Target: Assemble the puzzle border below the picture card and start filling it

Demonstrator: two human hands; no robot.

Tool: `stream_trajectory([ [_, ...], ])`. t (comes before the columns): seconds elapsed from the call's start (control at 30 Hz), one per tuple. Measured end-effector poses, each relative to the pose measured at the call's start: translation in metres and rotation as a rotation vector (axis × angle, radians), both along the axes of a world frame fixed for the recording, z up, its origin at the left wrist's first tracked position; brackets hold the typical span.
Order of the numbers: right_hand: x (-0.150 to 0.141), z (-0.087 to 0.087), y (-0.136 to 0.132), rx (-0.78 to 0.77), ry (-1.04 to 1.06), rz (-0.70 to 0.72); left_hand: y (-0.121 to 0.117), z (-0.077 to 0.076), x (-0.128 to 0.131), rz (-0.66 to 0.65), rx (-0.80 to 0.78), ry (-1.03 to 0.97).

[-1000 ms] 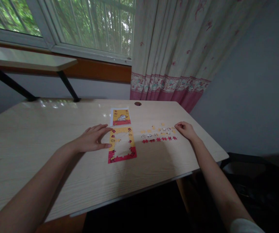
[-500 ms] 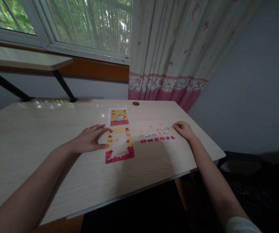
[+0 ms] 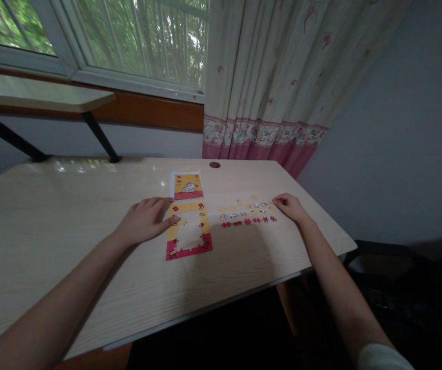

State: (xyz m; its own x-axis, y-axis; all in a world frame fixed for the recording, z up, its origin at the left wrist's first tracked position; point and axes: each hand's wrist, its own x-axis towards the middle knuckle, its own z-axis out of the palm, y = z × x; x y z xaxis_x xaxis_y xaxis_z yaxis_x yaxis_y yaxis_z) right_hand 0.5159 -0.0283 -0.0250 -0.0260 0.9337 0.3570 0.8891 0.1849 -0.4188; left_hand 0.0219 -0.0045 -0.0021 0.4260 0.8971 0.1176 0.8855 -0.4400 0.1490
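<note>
A partly assembled jigsaw puzzle [image 3: 190, 251] lies on the desk, its yellow and red border joined around a bare middle. Just above it is a printed reference picture [image 3: 189, 186] of a white cartoon animal on yellow and red. My left hand [image 3: 146, 222] is open at the puzzle's left side, thumb resting over the border and fingertips by the picture's lower corner. Loose puzzle pieces [image 3: 248, 221] lie in rows to the right, red ones nearest me, white and yellow ones behind. At the right end of these rows, my right hand [image 3: 289, 206] is closed, its fingertips pinched on a small yellowish piece.
The pale wooden desk [image 3: 70, 205] has a round cable hole [image 3: 215, 165] near its back edge. A raised shelf [image 3: 39, 92] on black legs stands at the back left. Behind the desk hang a patterned curtain [image 3: 259, 103] and a window. A dark chair [image 3: 390, 257] is at the right.
My left hand has shifted slightly, its thumb moving up and right along the puzzle border and its fingers drawing closer together. My right hand stays nearly still.
</note>
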Motion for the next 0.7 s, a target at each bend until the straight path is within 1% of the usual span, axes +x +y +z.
stream_trajectory([
  [0.17,-0.003,0.002,-0.001,-0.007,-0.017,-0.003,-0.006,0.003,0.008,0.058,-0.004,0.022],
  [0.43,-0.001,0.005,-0.003,-0.004,-0.002,-0.017,-0.004,0.001,0.006,0.051,-0.010,-0.012],
  [0.53,-0.005,0.009,-0.003,-0.010,0.006,0.054,-0.004,0.002,0.006,0.041,-0.011,-0.007],
  [0.7,-0.026,0.014,-0.002,-0.001,-0.052,0.196,-0.005,0.002,0.005,0.037,-0.008,-0.009],
])
